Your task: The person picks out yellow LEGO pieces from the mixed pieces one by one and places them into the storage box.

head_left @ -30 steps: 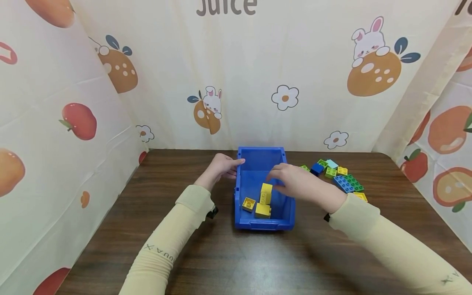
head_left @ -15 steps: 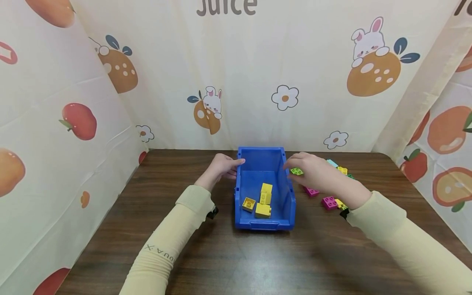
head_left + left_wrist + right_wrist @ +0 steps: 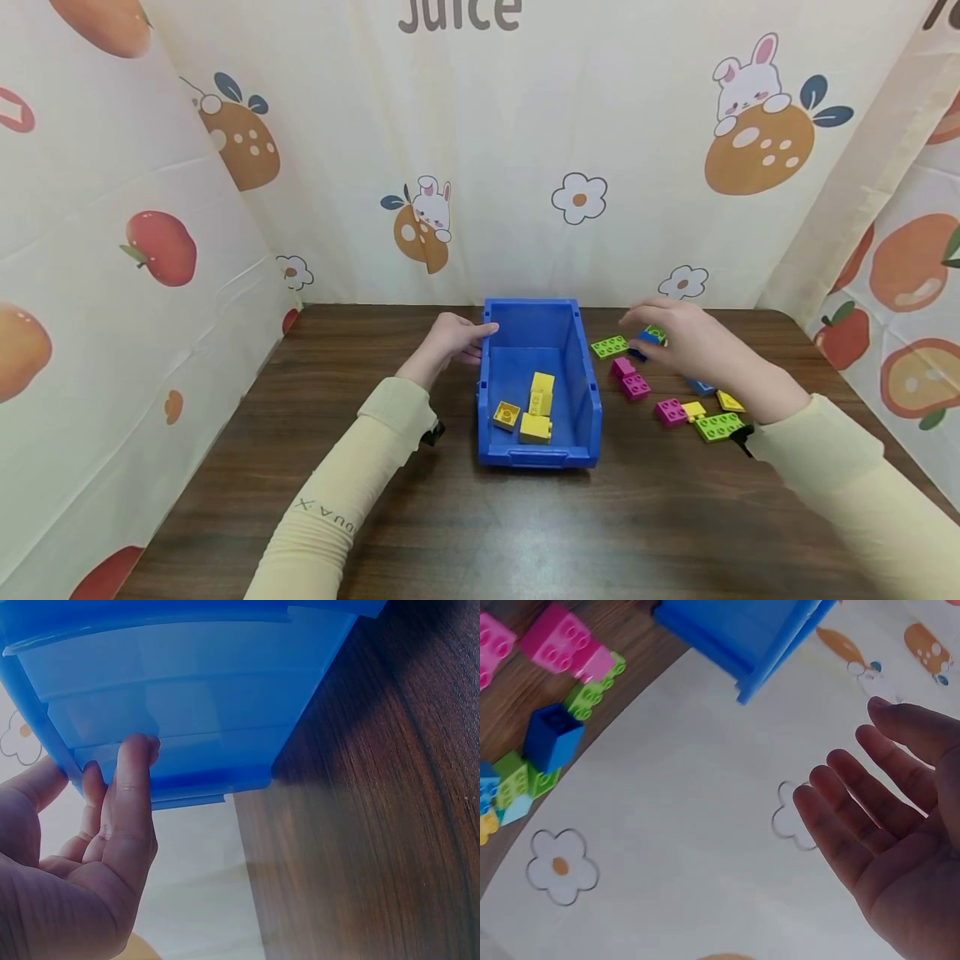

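Note:
The blue storage bin [image 3: 538,457] stands on the table with several yellow building bricks [image 3: 536,428] near its front. My left hand [image 3: 453,335] holds the bin's left wall, thumb over the rim and fingers against the outside, as the left wrist view [image 3: 101,855] also shows. Right of the bin, my right hand [image 3: 690,337] is raised over the loose bricks, fingers extended and thumb apart. Nothing is in that palm in the right wrist view. Just by the thumb are a dark blue brick [image 3: 553,739] and a green one, partly hidden in the head view.
Loose bricks lie right of the bin: a lime plate [image 3: 610,347], magenta bricks [image 3: 634,386], a yellow piece [image 3: 730,402] and another lime brick [image 3: 718,427]. The right hand hides some of them. A printed curtain [image 3: 502,150] hangs behind the dark wooden table [image 3: 375,533].
My right hand has moved from over the bin out to the right, above the loose bricks. The left hand and bin have stayed in place.

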Demonstrator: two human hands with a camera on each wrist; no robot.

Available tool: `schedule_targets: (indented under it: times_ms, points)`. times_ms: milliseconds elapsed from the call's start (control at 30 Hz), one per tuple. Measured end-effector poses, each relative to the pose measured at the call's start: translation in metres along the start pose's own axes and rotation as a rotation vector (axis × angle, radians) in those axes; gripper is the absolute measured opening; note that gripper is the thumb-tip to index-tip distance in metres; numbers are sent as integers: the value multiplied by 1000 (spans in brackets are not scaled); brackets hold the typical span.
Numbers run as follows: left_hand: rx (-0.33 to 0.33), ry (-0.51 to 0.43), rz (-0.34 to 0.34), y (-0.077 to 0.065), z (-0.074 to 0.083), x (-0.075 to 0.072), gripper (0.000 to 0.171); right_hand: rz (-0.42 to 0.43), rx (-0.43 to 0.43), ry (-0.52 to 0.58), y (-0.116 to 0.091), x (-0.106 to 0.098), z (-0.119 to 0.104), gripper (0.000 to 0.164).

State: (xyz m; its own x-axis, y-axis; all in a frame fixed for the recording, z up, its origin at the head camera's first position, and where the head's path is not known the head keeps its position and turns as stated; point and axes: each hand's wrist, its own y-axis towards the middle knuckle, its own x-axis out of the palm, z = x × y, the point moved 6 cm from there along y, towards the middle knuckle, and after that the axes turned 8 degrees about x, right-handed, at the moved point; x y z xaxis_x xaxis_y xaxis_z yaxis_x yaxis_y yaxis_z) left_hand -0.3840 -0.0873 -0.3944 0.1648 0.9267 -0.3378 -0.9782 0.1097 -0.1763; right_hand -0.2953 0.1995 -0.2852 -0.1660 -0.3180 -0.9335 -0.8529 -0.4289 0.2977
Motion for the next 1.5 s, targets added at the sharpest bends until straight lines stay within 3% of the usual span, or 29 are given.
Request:
schedule_targets:
  times_ms: [300, 567, 967, 1500]
  points:
    - [-3, -7, -6, 0, -1, 0, 41, 13, 83, 2, -23, -3, 26, 37]
    - [-13, -9, -4, 0, 0, 0, 41, -34, 150, -2, -41, 6, 45, 41]
    - [-17, -19, -6, 2, 0, 3, 41, -219, 294, 44, -65, 34, 74, 47]
    - [-20, -19, -10, -1, 1, 1, 41, -347, 326, 74, -81, 69, 89, 45]
